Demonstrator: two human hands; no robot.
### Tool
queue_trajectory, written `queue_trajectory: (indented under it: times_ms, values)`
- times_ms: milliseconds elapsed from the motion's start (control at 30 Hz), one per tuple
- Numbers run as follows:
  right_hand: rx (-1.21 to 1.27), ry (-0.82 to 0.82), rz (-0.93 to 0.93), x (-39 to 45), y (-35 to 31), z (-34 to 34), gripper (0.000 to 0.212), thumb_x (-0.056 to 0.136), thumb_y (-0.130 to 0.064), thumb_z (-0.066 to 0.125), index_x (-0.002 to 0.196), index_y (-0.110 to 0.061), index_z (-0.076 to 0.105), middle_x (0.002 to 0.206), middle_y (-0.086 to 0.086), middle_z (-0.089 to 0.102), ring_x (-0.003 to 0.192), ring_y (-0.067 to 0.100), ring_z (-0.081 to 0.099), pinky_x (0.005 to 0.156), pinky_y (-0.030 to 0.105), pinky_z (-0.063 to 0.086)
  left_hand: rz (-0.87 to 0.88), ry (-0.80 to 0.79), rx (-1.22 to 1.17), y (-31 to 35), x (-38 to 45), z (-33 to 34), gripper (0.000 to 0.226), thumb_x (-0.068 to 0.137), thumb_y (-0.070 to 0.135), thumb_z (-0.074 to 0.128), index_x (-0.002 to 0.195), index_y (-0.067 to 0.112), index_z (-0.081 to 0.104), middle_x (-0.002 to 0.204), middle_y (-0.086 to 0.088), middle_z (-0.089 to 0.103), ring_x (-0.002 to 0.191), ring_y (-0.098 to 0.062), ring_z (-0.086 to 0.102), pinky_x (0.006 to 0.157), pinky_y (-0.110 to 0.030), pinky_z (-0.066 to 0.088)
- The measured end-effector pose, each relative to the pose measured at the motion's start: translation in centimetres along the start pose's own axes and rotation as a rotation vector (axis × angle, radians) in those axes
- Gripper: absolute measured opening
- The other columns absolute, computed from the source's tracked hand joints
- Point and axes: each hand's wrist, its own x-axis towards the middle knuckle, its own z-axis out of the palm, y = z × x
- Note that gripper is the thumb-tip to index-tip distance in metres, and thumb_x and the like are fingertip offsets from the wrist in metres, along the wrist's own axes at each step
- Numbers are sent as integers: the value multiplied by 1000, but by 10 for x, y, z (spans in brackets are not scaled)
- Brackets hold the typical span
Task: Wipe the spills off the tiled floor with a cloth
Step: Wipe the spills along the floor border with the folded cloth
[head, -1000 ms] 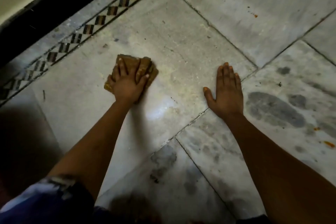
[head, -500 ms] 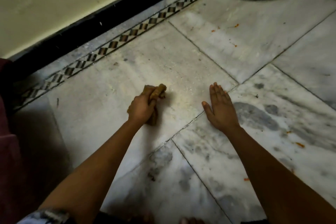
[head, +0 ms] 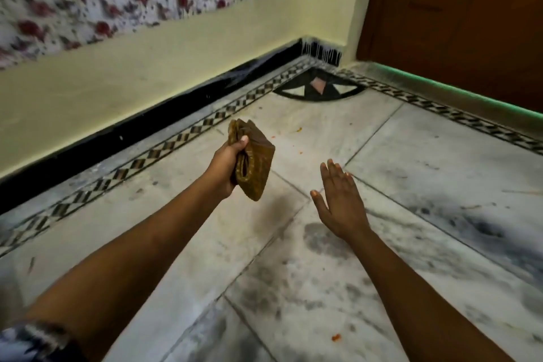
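The left hand (head: 226,167) has lifted the bunched brown cloth (head: 255,166) off the tiled floor (head: 411,156), fingers clamped round it; the right hand (head: 342,203) stays spread flat. Orange spills (head: 335,337) remain at five o'clock, so wiping isn't finished

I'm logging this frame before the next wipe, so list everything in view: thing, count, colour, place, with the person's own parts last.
cloth: one, brown, folded, held above the floor by the left hand.
spills: several small orange spots; one near the bottom edge, others on the tile past the cloth.
tiled floor: one, grey-white marble with dark smudges.
border strip: one, black-and-pale chequered, along the floor's edges.
corner inlay: one, black with pale triangles, far corner.
skirting: one, black, at the wall's foot.
wall: one, pale yellow, floral panel above.
door: one, brown, upper right.
left hand: gripping the cloth.
right hand: open, fingers spread, by the floor.
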Motion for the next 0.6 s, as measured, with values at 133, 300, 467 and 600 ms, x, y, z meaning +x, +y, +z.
queue_trajectory:
  times_ms: [133,300,467,600]
  values:
    - [-3,-4,20,8,13,-12,62,99,-39,30,149,-12,6,158,8,3,146,18,0,116,30,-7,-6,33,193,32,5,28,37,94,30,52,128,15,50,114,-9,65,98,-23,63,75,-35,51]
    - [-2,-5,37,26,28,-14,62,99,-40,29,149,-13,6,159,6,3,146,17,-1,115,29,-8,29,45,342,58,13,32,40,94,30,52,132,23,44,115,-6,63,96,-22,63,72,-33,51]
    - [-13,-34,75,41,28,0,62,100,-40,27,149,-12,2,158,8,0,146,18,-3,116,30,-8,43,95,392,61,32,6,40,92,28,55,130,22,47,114,-7,63,97,-23,63,73,-34,50]
    - [-54,-55,91,49,31,16,63,100,-42,25,149,-11,-1,158,7,-3,146,16,-6,115,28,-10,33,112,369,46,63,-8,40,91,29,56,130,21,48,110,-4,63,96,-21,62,72,-32,50]
